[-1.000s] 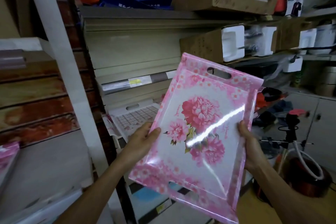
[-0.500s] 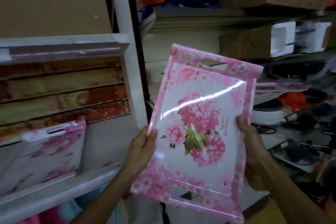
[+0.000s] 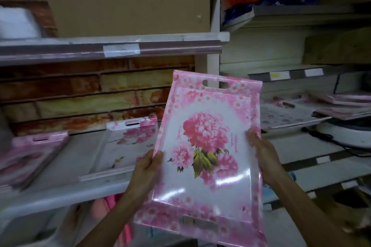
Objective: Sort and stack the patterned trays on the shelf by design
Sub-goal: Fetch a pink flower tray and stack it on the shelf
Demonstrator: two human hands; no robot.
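Shop stockroom or retail aisle: metal shelving [image 3: 112, 46] with price-label strips [image 3: 276, 75] along edges, cardboard boxes [image 3: 128, 0] upper left, shrink-wrapped patterned trays [image 3: 128, 142] laid on shelves left and right.

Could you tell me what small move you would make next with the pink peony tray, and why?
Probably carry the peony tray, gripped at its long edges by the left hand and right hand, left toward the pink stack on the shelf; that blurred stack looks closer in design than the white branch-pattern tray.

Shelf [image 3: 60, 192]: two trays [image 3: 128, 142], maybe stacked.
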